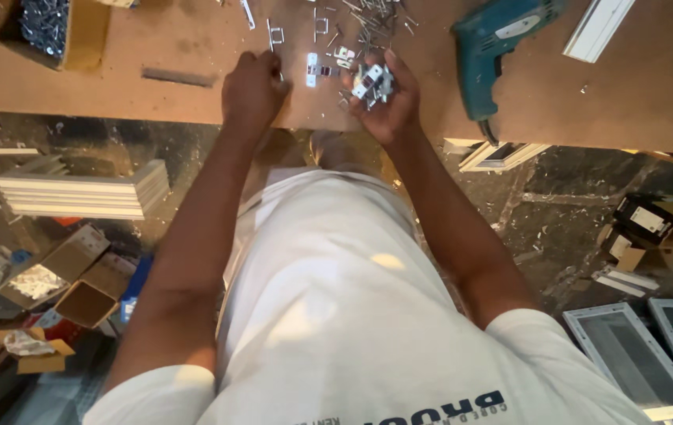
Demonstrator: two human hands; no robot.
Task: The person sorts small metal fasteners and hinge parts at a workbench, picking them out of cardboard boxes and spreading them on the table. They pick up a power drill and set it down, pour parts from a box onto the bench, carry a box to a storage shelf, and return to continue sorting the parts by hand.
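— How are the hands placed?

— Both arms reach straight out to the near edge of the workbench (155,94). The left hand (252,90) rests knuckles-up, fingers curled onto a small metal piece; I cannot tell how firmly. The right hand (387,94) lies palm-up, cupped round a heap of small metal clips (373,81).

— Which way do the clips point?

— Jumbled, no common axis. Loose screws (368,24) lie just beyond them, and a teal drill (494,47) lies toward the right, its handle pointing to the near edge.
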